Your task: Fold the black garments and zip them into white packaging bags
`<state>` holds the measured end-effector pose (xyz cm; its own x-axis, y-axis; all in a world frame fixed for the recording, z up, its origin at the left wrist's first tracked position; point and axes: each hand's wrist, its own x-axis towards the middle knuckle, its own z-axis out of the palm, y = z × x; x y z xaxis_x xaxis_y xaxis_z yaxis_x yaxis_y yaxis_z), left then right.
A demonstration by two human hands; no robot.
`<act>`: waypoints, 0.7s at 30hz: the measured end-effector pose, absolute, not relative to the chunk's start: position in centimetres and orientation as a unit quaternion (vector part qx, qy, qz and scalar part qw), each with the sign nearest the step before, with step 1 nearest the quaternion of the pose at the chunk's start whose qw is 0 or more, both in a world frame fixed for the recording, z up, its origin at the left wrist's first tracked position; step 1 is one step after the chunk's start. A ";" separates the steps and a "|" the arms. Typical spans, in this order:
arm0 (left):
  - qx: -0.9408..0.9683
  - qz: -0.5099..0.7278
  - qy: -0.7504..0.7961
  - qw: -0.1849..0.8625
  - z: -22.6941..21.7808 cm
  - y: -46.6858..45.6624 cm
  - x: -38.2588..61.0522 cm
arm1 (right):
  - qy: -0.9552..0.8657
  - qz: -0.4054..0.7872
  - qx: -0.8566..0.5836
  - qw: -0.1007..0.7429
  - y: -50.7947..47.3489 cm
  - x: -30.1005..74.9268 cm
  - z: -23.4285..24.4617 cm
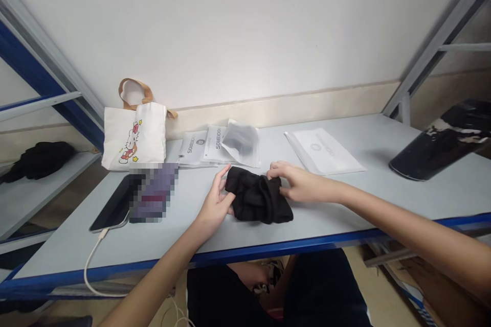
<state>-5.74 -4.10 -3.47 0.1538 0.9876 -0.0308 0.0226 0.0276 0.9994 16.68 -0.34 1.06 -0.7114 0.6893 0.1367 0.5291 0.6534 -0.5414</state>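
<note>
A black piece of cloth, bunched and partly folded, lies on the grey table near its front edge. My left hand pinches the cloth's left end, thumb and fingers closed on the fabric. My right hand presses and grips the cloth's upper right part, fingers curled onto it. Both forearms reach in from below.
Behind the cloth lie several white plastic packets and a flat white bag. A white tote bag stands at the back left. A phone with a white cable lies left. A dark object rests at right. Black fabric sits on a side shelf.
</note>
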 end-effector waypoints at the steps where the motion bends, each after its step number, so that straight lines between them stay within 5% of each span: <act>1: 0.526 0.461 0.481 0.529 -3.5 -4.1 -5.8 | -0.877 0.289 -0.331 0.194 -0.3 17.2 1.1; 5: 0.508 0.488 0.536 0.465 -3.7 -3.8 -6.5 | -0.789 0.418 -0.345 0.289 0.4 21.2 0.9; 11: 0.605 0.453 0.577 0.309 -4.6 -4.5 -7.4 | -0.711 0.377 -0.476 0.354 0.5 26.5 -0.1; 15: 0.740 0.345 0.558 0.146 -4.0 -5.0 -8.7 | -0.830 0.220 -0.458 0.231 -2.3 25.4 -0.2; 21: 0.820 0.207 0.514 0.142 -2.7 -4.6 -10.8 | -0.889 0.118 -0.417 0.150 -4.7 22.8 -0.2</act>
<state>-10.80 -4.65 -2.67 0.3857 0.9020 0.1940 0.7841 -0.4312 0.4464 22.78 -4.71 -0.22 -0.6072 0.7768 0.1672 0.7062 0.6240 -0.3345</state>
